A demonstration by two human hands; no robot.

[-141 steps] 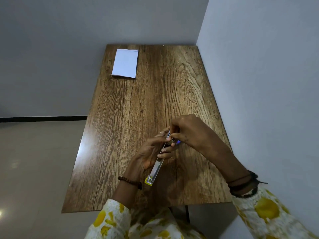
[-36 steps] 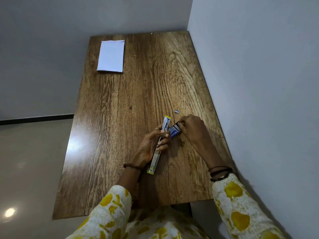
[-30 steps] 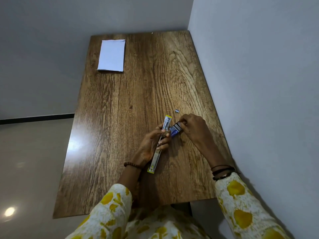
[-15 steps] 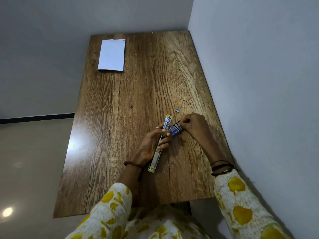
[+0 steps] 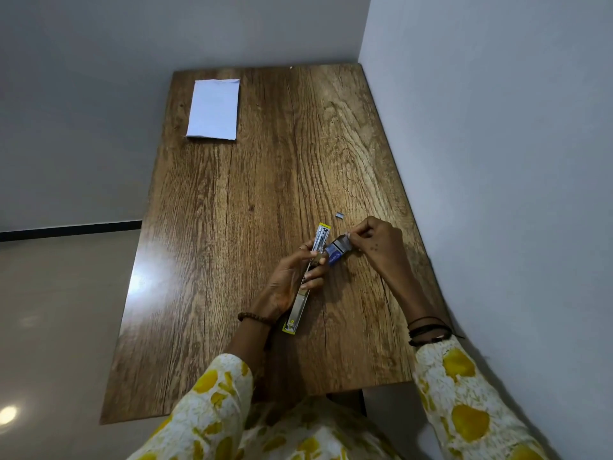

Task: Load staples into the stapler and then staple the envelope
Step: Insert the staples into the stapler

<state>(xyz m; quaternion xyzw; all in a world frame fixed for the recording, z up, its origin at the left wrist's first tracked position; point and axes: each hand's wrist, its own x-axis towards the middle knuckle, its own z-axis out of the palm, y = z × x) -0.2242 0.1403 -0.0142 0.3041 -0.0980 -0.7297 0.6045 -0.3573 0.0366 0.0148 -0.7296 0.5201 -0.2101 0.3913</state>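
Observation:
A yellow-and-metal stapler, folded out flat into one long strip, lies on the wooden table. My left hand grips its middle. Touching the stapler's right side is a small blue staple box, open at its far end. My right hand pinches at the open flap of that box. A small silver clump of staples lies loose on the table just beyond my right hand. The white envelope lies flat at the far left corner of the table.
A grey wall runs close along the table's right edge and another stands behind its far edge. To the left the table drops off to a shiny tiled floor.
Earlier both hands held the stapler raised; since then it rests on the table. Over the last second my right hand's fingers have shifted slightly at the staple box's flap; the left hand stays.

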